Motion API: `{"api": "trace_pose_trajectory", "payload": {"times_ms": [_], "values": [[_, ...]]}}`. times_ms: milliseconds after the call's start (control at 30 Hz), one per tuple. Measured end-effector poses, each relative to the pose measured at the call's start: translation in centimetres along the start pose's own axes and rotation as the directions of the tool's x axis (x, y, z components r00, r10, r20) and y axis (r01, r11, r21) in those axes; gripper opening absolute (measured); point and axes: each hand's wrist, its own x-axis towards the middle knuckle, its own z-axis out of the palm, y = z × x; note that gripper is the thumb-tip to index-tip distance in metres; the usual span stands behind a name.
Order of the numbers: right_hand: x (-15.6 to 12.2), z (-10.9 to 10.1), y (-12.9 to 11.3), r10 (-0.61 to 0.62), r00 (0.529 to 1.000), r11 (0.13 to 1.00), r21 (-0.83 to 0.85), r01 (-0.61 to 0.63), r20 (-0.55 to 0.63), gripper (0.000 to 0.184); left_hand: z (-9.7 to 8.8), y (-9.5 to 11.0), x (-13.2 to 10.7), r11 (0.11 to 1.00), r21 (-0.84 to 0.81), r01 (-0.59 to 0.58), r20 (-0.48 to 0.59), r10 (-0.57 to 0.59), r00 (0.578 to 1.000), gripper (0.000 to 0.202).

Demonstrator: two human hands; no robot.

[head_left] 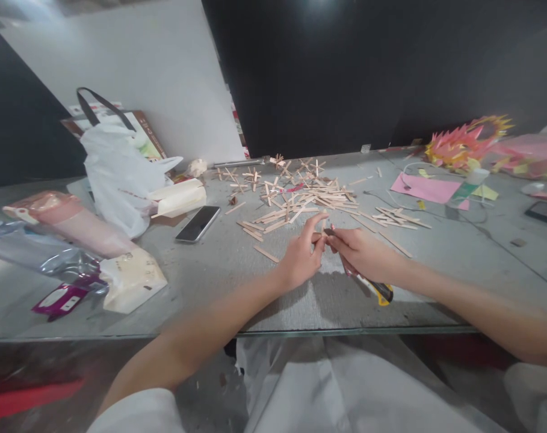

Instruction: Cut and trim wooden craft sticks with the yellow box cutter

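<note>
The work in hand looks like fine fingertip work on a pale wooden stick (324, 224), which sits between the two hands above the near part of the grey table (273, 310). The left hand (300, 257) has its index finger arched and its thumb bent beneath, pinching the stick with little gap between them. The right hand (357, 249) meets it there, thumb and fingers closed on a small dark piece (330, 232) (too small to say what it is) that touches or nearly touches the stick. A yellow-and-black utility knife (383, 293) shows below the right palm; whether the hand also grips it, I cannot tell. Just beyond lie loose sticks (331, 195), heaped and scattered, and behind them several star-like clusters of crossed sticks (253, 177). A phone (197, 224) rests off to the left. As I judge it, the next move calls for a steady left pinch, small, controlled pressure from the right fingertips, and care around the knife.
</note>
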Motion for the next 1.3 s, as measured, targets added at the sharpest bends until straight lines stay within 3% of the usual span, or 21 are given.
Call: {"api": "trace_pose_trajectory", "payload": {"times_ms": [200, 467, 967, 1133, 1300], "values": [[0.0, 0.3, 0.4, 0.072, 0.995, 0.924, 0.371, -0.095, 0.073, 0.037, -0.2, 0.1, 0.1, 1.0, 0.016, -0.002, 0.001, 0.002, 1.0, 0.044], [0.2, 0.8, 0.7, 0.126, 0.986, 0.796, 0.582, -0.168, 0.113, 0.038, -0.2, 0.4, 0.3, 0.997, 0.051, -0.049, -0.012, 0.05, 0.999, 0.047], [-0.1, 1.4, -0.6, 0.136, 0.982, 0.682, 0.707, -0.188, 0.13, 0.03, 0.8, -0.3, 0.2, 0.995, 0.044, -0.093, -0.098, 0.097, 0.99, 0.044], [-0.2, 1.6, -0.6, 0.131, 0.989, 0.734, 0.664, -0.146, 0.073, 0.029, 0.6, 0.0, 0.3, 0.993, 0.02, -0.12, -0.107, 0.121, 0.987, 0.041], [-0.4, 1.5, -0.3, 0.134, 0.991, 0.794, 0.598, -0.112, 0.007, 0.033, 0.0, 0.3, 0.6, 0.997, -0.077, -0.027, -0.13, 0.016, 0.991, 0.046]]}}
